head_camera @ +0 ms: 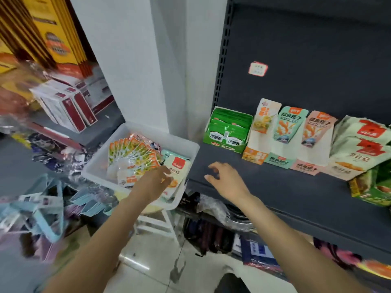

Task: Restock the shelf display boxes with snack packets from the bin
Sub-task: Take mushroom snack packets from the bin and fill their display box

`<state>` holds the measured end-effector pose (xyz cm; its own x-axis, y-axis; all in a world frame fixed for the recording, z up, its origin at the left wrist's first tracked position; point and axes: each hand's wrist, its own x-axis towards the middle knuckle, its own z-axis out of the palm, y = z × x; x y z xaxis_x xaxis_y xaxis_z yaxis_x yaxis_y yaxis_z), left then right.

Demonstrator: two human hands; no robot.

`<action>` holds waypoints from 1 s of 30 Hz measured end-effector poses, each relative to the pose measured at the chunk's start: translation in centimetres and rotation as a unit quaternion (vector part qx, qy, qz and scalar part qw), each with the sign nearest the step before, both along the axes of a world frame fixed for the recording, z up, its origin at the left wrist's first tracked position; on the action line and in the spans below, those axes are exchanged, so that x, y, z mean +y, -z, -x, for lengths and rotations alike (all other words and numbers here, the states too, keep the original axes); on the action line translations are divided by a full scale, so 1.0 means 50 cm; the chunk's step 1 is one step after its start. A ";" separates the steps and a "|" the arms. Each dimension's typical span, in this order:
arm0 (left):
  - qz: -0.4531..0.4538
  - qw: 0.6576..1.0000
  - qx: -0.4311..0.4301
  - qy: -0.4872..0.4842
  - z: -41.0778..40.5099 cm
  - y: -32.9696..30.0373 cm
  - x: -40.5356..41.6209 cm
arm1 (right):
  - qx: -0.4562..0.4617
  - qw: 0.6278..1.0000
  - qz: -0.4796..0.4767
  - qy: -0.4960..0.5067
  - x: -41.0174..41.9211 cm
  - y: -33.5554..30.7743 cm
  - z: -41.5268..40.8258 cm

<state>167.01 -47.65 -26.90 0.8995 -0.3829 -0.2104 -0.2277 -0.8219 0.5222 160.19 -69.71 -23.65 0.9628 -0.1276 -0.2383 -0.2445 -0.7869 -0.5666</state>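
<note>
Now reaching into the bin
Left hand touches the fanned packets; grip unclear. Right hand loosely open, empty.

I'm seeing even, bright indoor light, soft shadows. Left of the white bin everything smears with motion blur; the frame edges bend, wide-angle.

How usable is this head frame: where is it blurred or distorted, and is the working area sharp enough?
Head view: the left edge is heavily motion-smeared, so the blue baskets and boxes are hard to read; the wide lens bends the shelf upright; lighting is even and soft, without harsh glare; the white bin, left hand, right hand and display boxes are only mildly soft.
</note>
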 end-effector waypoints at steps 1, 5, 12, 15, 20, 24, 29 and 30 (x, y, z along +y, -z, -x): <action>0.000 1.000 0.001 0.000 -0.011 0.012 0.026 | 0.008 1.000 -0.005 -0.002 0.027 0.009 -0.014; -0.021 1.000 0.010 -0.007 -0.071 0.053 0.101 | 0.008 0.999 -0.034 -0.012 0.120 0.045 -0.081; -0.118 0.993 0.000 0.003 -0.199 0.116 0.146 | 0.034 0.996 -0.078 0.006 0.235 0.145 -0.214; -0.154 0.987 0.010 0.045 -0.238 0.142 0.166 | 0.076 0.993 -0.076 0.049 0.260 0.189 -0.242; -0.209 0.969 -0.008 0.132 -0.278 0.187 0.199 | 0.154 0.982 -0.053 0.099 0.286 0.250 -0.254; -0.221 0.958 -0.020 0.182 -0.309 0.220 0.231 | 0.215 0.972 0.011 0.099 0.307 0.279 -0.245; -0.193 0.955 -0.037 0.223 -0.324 0.241 0.261 | 0.164 0.979 0.006 0.123 0.343 0.293 -0.224; -0.183 0.956 -0.037 0.226 -0.324 0.244 0.266 | 0.153 0.978 0.004 0.143 0.349 0.293 -0.223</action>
<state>183.23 -34.37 -39.08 0.6773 -0.6488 -0.3468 -0.6279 -0.7555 0.1870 171.32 -52.24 -38.29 0.7710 -0.3838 -0.5081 -0.6124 -0.6655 -0.4267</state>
